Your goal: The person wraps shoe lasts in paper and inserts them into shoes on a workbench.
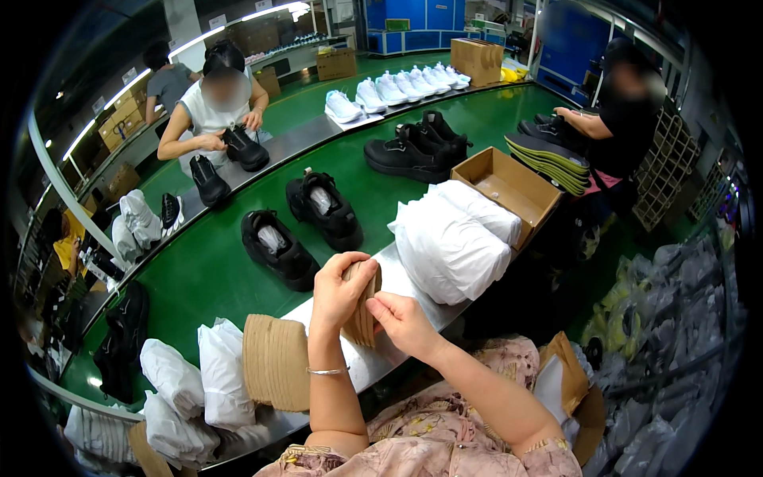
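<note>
An open brown cardboard box [509, 189] sits right of centre at the edge of the green belt, its inside bare, just beside a stack of white paper bundles. Near the top of the frame, right of centre, a closed brown carton [475, 60] stands behind the row of white shoes. Another brown carton [337, 63] rests at top centre, and a smaller one [268, 79] stands to its left. At the far left, more brown boxes [118, 126] are stacked along the wall under the light strip, with small white signs [217, 21] fixed above.
</note>
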The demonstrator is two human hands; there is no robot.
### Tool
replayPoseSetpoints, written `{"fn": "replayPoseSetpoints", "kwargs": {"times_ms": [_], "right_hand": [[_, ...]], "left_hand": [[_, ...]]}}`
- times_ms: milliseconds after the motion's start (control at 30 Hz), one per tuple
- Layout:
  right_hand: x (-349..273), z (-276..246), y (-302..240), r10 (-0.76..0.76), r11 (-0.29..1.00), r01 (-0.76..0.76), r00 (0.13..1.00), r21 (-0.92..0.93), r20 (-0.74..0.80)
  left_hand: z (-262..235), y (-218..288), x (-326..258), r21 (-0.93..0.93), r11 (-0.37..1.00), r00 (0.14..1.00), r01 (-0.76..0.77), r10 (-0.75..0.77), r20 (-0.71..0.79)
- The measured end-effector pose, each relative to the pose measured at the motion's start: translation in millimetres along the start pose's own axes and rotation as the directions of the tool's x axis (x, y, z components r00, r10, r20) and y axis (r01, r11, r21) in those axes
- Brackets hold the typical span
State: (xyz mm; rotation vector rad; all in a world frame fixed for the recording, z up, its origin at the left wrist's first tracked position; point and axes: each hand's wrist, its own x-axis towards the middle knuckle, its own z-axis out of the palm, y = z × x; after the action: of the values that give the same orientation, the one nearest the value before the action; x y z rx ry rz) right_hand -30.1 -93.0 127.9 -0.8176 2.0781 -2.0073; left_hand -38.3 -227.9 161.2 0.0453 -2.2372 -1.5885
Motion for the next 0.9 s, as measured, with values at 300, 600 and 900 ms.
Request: {"fn": "replayPoseSetpoints", "kwargs": {"times_ms": [300,600,900], "right_hand": [[-24,-17,1,-0.02,1.0,0.02,0.992,0.004,-0.126],[-71,-116,-71,0.074,0.997,-0.073,0.979,0.015,-0.192],[-140,-217,-69,0.182,0.901,0.003,0.905,0.434,-0.384]], "left_hand": [[-17,-9,13,-0.225,0.963,0.988,0.146,-0.13,0.086],[-32,7,7,0.082,0.986,0.982,0.148,-0.137,-0.134],[-8,41,-2,0.559,0.829,0.915,0.031,0.202,-0.35]]}}
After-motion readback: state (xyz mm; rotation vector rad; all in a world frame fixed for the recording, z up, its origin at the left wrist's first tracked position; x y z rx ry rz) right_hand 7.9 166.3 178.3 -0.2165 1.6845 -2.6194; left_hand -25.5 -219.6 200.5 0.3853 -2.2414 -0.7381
